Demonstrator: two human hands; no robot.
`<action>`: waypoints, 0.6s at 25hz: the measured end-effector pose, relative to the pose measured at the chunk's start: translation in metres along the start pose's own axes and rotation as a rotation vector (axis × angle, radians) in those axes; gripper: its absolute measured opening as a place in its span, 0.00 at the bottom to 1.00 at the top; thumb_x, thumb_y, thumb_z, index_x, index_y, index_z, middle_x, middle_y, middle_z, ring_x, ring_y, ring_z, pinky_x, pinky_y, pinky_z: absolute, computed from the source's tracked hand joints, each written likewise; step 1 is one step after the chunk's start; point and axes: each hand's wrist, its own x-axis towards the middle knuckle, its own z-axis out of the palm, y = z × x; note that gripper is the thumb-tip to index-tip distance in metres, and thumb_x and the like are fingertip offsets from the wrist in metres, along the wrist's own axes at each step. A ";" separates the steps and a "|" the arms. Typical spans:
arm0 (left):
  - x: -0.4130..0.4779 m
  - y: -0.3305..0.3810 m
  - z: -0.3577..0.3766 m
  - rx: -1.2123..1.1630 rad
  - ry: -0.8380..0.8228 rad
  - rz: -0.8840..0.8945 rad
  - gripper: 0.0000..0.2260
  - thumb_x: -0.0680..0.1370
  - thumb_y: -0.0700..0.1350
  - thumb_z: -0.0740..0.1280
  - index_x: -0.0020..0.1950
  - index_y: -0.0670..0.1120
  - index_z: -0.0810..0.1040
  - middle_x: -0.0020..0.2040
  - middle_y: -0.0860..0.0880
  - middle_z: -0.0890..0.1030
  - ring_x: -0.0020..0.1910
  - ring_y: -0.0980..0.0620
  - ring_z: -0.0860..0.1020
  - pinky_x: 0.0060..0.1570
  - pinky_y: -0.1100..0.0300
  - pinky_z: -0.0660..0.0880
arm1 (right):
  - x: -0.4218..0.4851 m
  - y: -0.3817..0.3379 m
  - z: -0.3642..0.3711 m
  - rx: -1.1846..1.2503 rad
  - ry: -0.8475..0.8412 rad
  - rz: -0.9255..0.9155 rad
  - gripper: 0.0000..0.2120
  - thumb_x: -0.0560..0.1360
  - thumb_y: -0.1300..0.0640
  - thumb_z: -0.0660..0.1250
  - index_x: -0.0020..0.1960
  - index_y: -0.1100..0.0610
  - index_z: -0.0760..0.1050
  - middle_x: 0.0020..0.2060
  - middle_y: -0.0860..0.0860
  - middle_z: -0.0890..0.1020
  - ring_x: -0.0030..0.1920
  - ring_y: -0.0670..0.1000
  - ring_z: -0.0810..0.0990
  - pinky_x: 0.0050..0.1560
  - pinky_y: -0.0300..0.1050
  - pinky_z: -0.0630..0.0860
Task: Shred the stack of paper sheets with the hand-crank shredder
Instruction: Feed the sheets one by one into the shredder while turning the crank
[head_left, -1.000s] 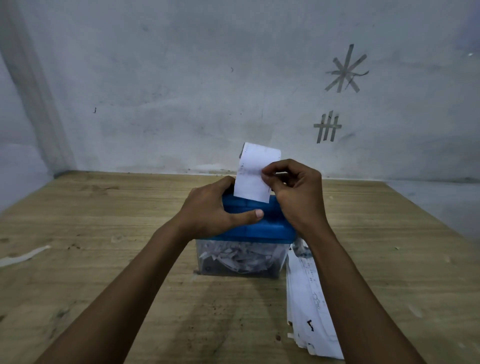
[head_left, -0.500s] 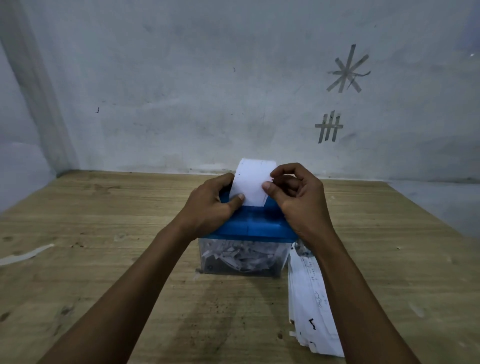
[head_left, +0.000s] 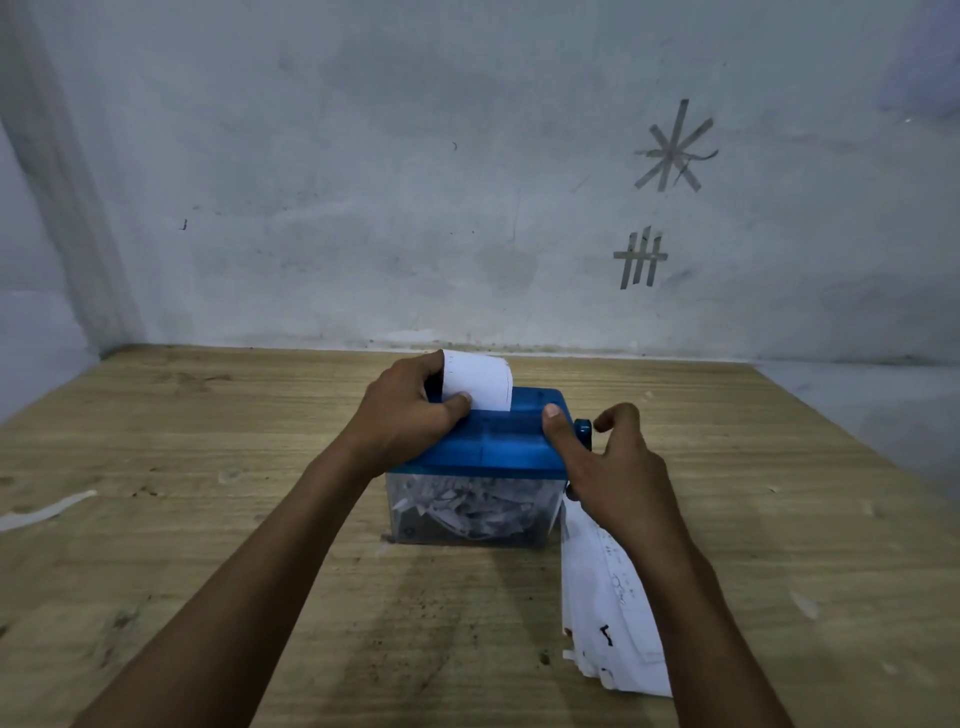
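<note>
A small hand-crank shredder with a blue top (head_left: 498, 441) and a clear bin (head_left: 467, 512) full of paper shreds stands mid-table. A white sheet (head_left: 480, 382) sticks up from the slot in the blue top. My left hand (head_left: 405, 415) pinches the sheet's left edge between thumb and fingers and rests on the top. My right hand (head_left: 613, 467) hovers at the shredder's right end, fingers spread around the blue crank (head_left: 583, 434), holding nothing. A stack of white sheets (head_left: 608, 613) lies on the table to the right of the bin, partly under my right forearm.
The wooden table (head_left: 208, 519) meets a grey wall (head_left: 415, 182) behind the shredder. A strip of tape or paper (head_left: 47, 512) lies at the left edge. Tape marks are stuck on the wall at the right.
The sheet has gone lower into the slot. My right hand let go of it and moved right to the crank. My left hand now pinches the sheet's left edge.
</note>
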 end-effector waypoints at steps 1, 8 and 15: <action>-0.001 0.001 -0.001 0.006 0.004 -0.003 0.24 0.69 0.57 0.67 0.62 0.49 0.80 0.55 0.51 0.84 0.53 0.49 0.81 0.58 0.45 0.78 | -0.001 -0.001 0.000 -0.028 0.018 -0.030 0.30 0.72 0.24 0.57 0.60 0.46 0.61 0.40 0.52 0.82 0.40 0.52 0.83 0.42 0.49 0.79; 0.000 0.002 0.000 -0.004 0.010 -0.011 0.20 0.68 0.57 0.67 0.56 0.50 0.81 0.51 0.52 0.84 0.51 0.49 0.81 0.56 0.45 0.79 | -0.003 -0.016 -0.012 -0.184 0.149 -0.167 0.21 0.75 0.31 0.64 0.44 0.49 0.75 0.32 0.46 0.79 0.33 0.48 0.78 0.31 0.42 0.68; 0.002 -0.001 0.002 -0.030 0.021 0.005 0.11 0.71 0.55 0.70 0.48 0.50 0.79 0.48 0.51 0.84 0.49 0.48 0.81 0.54 0.43 0.79 | 0.041 -0.041 -0.048 -0.311 -0.288 -0.158 0.20 0.73 0.38 0.71 0.42 0.56 0.80 0.28 0.49 0.79 0.27 0.45 0.75 0.30 0.41 0.70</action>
